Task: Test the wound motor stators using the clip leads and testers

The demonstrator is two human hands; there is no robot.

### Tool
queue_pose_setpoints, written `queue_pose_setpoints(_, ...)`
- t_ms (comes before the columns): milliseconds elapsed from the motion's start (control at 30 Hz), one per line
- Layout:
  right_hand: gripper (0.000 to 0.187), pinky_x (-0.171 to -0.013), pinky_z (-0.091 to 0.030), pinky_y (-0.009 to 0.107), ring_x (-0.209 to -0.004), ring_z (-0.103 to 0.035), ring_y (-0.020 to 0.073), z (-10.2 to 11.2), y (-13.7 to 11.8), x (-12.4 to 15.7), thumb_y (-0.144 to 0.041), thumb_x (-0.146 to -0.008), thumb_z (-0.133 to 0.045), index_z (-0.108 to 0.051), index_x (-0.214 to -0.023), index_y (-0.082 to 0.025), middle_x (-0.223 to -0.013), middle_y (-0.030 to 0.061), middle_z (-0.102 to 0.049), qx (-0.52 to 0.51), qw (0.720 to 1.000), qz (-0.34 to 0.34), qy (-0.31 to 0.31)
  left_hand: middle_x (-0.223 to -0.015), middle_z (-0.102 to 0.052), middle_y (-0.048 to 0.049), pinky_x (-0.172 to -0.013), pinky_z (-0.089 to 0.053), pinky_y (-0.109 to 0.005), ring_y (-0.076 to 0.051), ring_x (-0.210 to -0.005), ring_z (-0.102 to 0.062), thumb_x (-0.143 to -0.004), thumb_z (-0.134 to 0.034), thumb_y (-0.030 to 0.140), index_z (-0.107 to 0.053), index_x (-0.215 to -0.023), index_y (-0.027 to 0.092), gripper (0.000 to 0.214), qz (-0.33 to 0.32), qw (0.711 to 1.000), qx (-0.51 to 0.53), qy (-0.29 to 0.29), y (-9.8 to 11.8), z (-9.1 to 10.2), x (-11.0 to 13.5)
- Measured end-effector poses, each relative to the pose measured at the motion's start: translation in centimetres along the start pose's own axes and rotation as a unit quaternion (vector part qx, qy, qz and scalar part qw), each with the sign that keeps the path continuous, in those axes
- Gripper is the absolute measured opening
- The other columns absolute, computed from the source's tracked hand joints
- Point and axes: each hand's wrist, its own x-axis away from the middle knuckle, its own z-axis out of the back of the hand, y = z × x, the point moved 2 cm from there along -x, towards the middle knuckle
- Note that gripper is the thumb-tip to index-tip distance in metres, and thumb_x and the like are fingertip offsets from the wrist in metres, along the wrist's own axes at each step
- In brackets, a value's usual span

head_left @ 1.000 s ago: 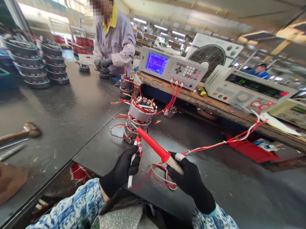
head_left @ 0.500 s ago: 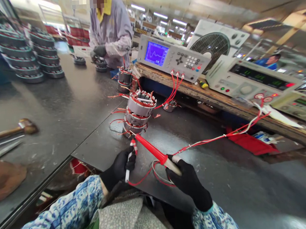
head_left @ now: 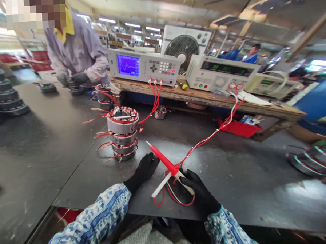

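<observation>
My right hand, in a black glove, is closed around the white handle of a red test probe. The probe's thin metal tip points up and left. A white stick-like test lead crosses under the probe beside my right fingers; whether they also hold it is hidden. My left hand, also gloved, is stretched out low over the bench near the probe, with nothing seen in it. Left of the probe tip stands a stack of motor stators with red wire ends sticking out. The probe tip is apart from the stack.
Red and white cables run from the tester to the probe. An instrument with a blue screen and a fan stand on the wooden shelf. More stators are stacked left. A co-worker handles stators behind.
My left hand has let go of the white test lead, which now lies by my right hand. The red probe has moved away from the stator stack. The view has swung right.
</observation>
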Motion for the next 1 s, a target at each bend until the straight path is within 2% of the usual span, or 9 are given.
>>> queue_pose_setpoints(67,0.048,-0.077,-0.055,0.034,-0.087,-0.072,0.0242,2.0,-0.2,-0.7,-0.056,-0.082,-0.085,-0.076,-0.114,-0.021,-0.102,0.0065,-0.078,0.039,0.999,0.022,0.023,-0.116,-0.072,-0.0169,-0.110,-0.049,-0.049,-0.035,-0.125,-0.064,-0.091,-0.068,0.030,-0.067,-0.097,0.019,0.013,-0.027,0.992,-0.104,0.073,0.2,0.2,-3.4)
queue_pose_setpoints(200,0.057,-0.072,-0.052,0.034,-0.079,-0.068,0.0233,5.1,-2.4,-4.3,-0.067,-0.072,-0.086,-0.075,-0.099,-0.017,-0.088,0.0064,-0.077,0.117,0.981,0.074,0.135,-0.150,-0.056,-0.0270,-0.126,-0.033,-0.056,-0.044,-0.151,-0.043,-0.091,-0.068,0.026,-0.067,-0.126,0.010,0.038,-0.051,0.955,-0.246,0.161,0.5,-0.1,-8.7)
queue_pose_setpoints(333,0.067,-0.065,-0.049,0.034,-0.070,-0.063,0.0219,6.8,-4.1,-8.9,-0.077,-0.063,-0.079,-0.071,-0.092,-0.017,-0.078,0.0047,-0.072,0.137,0.949,0.109,0.262,-0.155,-0.050,-0.0301,-0.124,-0.035,-0.060,-0.048,-0.151,-0.041,-0.094,-0.067,0.029,-0.065,-0.137,0.007,0.049,-0.044,0.920,-0.329,0.209,0.6,-1.3,-13.0)
queue_pose_setpoints(467,0.057,-0.064,-0.050,0.034,-0.069,-0.063,0.0220,7.8,-3.6,-11.7,-0.073,-0.072,-0.071,-0.066,-0.092,-0.020,-0.075,0.0032,-0.069,0.149,0.928,0.127,0.317,-0.162,-0.042,-0.0311,-0.122,-0.036,-0.061,-0.049,-0.154,-0.035,-0.095,-0.065,0.032,-0.062,-0.143,0.007,0.054,-0.023,0.903,-0.360,0.234,1.0,-1.9,-17.1)
queue_pose_setpoints(633,0.051,-0.069,-0.055,0.037,-0.084,-0.068,0.0265,10.4,-1.7,-12.5,-0.061,-0.081,-0.064,-0.064,-0.112,-0.021,-0.103,0.0098,-0.072,0.184,0.890,0.175,0.378,-0.151,-0.050,-0.0370,-0.120,-0.033,-0.065,-0.051,-0.149,-0.041,-0.098,-0.054,0.029,-0.056,-0.144,-0.001,0.054,0.007,0.890,-0.380,0.253,2.1,-1.0,-20.3)
queue_pose_setpoints(733,0.049,-0.082,-0.057,0.043,-0.101,-0.066,0.0301,11.9,-1.1,-12.9,-0.059,-0.080,-0.062,-0.061,-0.112,-0.022,-0.121,0.0143,-0.065,0.210,0.866,0.197,0.408,-0.135,-0.063,-0.0308,-0.121,-0.033,-0.061,-0.044,-0.138,-0.054,-0.098,-0.045,0.017,-0.062,-0.136,0.003,0.044,-0.027,0.892,-0.400,0.208,2.8,-1.6,-19.9)
queue_pose_setpoints(800,0.049,-0.095,-0.055,0.049,-0.113,-0.062,0.0322,12.5,-1.0,-13.2,-0.060,-0.082,-0.061,-0.060,-0.114,-0.022,-0.128,0.0159,-0.061,0.243,0.854,0.209,0.409,-0.125,-0.068,-0.0250,-0.118,-0.038,-0.055,-0.038,-0.128,-0.061,-0.097,-0.044,0.014,-0.069,-0.126,0.010,0.038,-0.073,0.899,-0.407,0.146,2.7,-2.9,-18.0)
queue_pose_setpoints(900,0.051,-0.115,-0.042,0.060,-0.133,-0.050,0.0378,12.6,-1.3,-13.0,-0.059,-0.084,-0.060,-0.061,-0.118,-0.020,-0.137,0.0209,-0.056,0.312,0.820,0.238,0.417,-0.105,-0.072,-0.0180,-0.105,-0.049,-0.046,-0.032,-0.108,-0.068,-0.097,-0.048,0.020,-0.073,-0.103,0.018,0.025,-0.136,0.908,-0.393,0.040,1.7,-5.2,-12.4)
queue_pose_setpoints(1000,0.050,-0.123,-0.032,0.064,-0.145,-0.040,0.0401,11.5,-1.7,-11.9,-0.053,-0.090,-0.057,-0.061,-0.124,-0.017,-0.145,0.0245,-0.052,0.370,0.783,0.282,0.412,-0.083,-0.070,-0.0105,-0.090,-0.054,-0.038,-0.026,-0.086,-0.068,-0.098,-0.053,0.032,-0.070,-0.084,0.022,0.024,-0.183,0.913,-0.358,-0.059,0.7,-6.2,-4.7)
